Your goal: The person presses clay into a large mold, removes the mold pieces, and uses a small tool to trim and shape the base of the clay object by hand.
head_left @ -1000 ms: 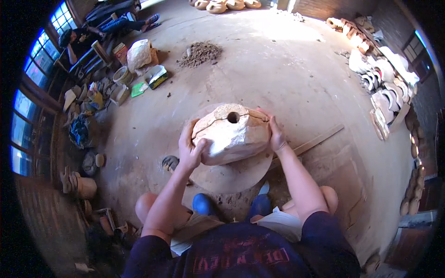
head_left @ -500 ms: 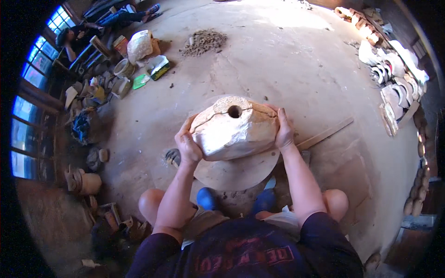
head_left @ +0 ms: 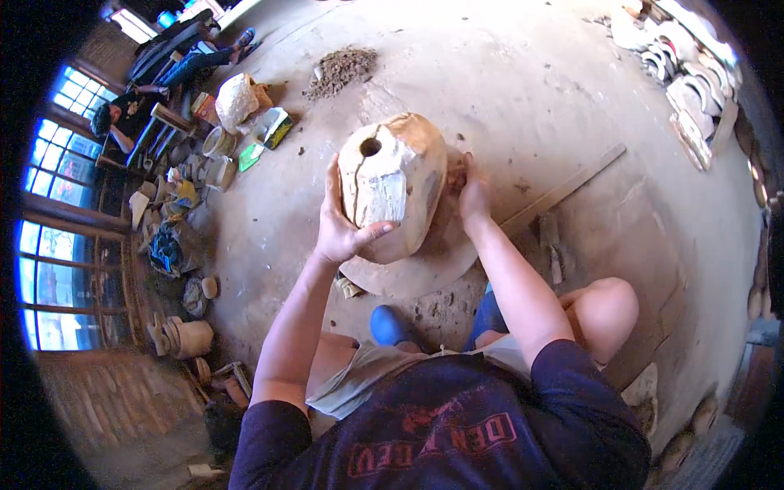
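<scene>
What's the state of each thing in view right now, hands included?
clay mould: tipped up on edge, hole facing the camera, cracked along the left side.
left hand: gripping the mould's lower left.
right hand: on the mould's right side.
round board: flat on the floor under the mould.
wooden stick: lying on the floor.

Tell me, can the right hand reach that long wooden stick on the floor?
Probably yes. The stick lies on bare floor just past the right hand, with nothing between them. But that hand is pressed against the big clay lump, so it would have to let go first.
</scene>
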Demonstrator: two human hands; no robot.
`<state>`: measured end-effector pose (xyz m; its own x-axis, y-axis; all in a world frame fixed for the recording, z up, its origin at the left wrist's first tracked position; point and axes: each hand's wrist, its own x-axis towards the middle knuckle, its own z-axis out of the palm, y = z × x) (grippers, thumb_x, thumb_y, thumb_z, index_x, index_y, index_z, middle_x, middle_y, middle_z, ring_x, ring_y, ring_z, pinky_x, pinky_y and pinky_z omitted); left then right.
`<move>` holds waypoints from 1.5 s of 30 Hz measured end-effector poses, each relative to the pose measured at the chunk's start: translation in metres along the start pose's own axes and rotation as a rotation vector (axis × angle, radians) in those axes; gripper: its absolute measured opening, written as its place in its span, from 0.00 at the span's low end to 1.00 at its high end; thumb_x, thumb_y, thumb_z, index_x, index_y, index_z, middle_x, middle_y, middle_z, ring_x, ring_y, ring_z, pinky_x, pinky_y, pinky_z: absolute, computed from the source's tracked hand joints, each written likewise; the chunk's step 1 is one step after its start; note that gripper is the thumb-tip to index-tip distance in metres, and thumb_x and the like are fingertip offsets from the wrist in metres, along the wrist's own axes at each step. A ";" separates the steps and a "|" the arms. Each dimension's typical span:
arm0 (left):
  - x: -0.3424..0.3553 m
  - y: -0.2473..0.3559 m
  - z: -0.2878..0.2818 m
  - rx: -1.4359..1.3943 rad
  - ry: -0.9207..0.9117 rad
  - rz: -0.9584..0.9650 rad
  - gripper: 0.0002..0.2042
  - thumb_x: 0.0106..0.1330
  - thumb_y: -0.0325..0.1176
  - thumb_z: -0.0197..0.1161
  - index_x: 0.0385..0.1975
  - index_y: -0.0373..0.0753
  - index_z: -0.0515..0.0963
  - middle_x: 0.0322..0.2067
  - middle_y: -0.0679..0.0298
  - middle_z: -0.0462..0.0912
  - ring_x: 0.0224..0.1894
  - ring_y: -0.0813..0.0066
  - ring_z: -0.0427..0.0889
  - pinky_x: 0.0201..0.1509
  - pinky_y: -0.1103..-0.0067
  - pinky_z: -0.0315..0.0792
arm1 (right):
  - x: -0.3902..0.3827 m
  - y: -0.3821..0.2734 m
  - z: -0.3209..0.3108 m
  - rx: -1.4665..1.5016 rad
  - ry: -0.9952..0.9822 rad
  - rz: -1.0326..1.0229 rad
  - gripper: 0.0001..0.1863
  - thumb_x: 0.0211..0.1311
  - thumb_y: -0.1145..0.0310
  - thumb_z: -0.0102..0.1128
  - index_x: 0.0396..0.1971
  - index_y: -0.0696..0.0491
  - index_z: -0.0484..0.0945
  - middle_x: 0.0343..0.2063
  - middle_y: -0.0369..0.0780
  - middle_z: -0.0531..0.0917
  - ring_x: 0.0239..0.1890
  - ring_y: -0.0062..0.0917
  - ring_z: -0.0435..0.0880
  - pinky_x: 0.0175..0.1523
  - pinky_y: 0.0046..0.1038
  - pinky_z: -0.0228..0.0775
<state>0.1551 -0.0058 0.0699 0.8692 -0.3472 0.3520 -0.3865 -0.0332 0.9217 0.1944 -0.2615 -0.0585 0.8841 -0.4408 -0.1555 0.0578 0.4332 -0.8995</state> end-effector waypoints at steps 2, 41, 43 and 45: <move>-0.012 0.003 0.011 -0.011 0.073 -0.015 0.72 0.44 0.44 0.90 0.81 0.30 0.38 0.75 0.45 0.60 0.77 0.56 0.63 0.80 0.62 0.59 | -0.001 -0.010 -0.011 0.040 -0.021 0.161 0.32 0.74 0.32 0.51 0.22 0.46 0.77 0.16 0.34 0.75 0.20 0.25 0.78 0.26 0.27 0.66; -0.026 -0.010 -0.049 0.685 0.405 0.150 0.33 0.74 0.52 0.56 0.73 0.38 0.67 0.73 0.45 0.62 0.75 0.44 0.61 0.78 0.53 0.56 | -0.045 -0.046 0.010 -0.480 -0.354 -0.553 0.38 0.80 0.39 0.41 0.57 0.63 0.82 0.54 0.53 0.85 0.57 0.42 0.83 0.64 0.38 0.70; -0.009 -0.053 -0.095 0.536 0.301 0.106 0.30 0.76 0.49 0.53 0.71 0.35 0.70 0.73 0.48 0.65 0.76 0.50 0.61 0.79 0.60 0.56 | -0.042 -0.033 0.021 -0.421 -0.424 -0.664 0.40 0.79 0.37 0.42 0.64 0.62 0.78 0.58 0.51 0.84 0.61 0.39 0.81 0.68 0.37 0.67; -0.003 -0.067 -0.113 0.504 0.135 0.028 0.30 0.75 0.50 0.54 0.68 0.32 0.73 0.71 0.46 0.69 0.76 0.50 0.64 0.79 0.62 0.57 | -0.034 -0.021 0.018 -0.260 -0.554 -0.437 0.43 0.79 0.35 0.43 0.69 0.62 0.73 0.62 0.49 0.82 0.66 0.36 0.77 0.72 0.36 0.63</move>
<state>0.2129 0.1031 0.0249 0.8757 -0.2318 0.4235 -0.4815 -0.4840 0.7307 0.1718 -0.2412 -0.0268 0.9137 -0.0398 0.4044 0.4064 0.0793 -0.9103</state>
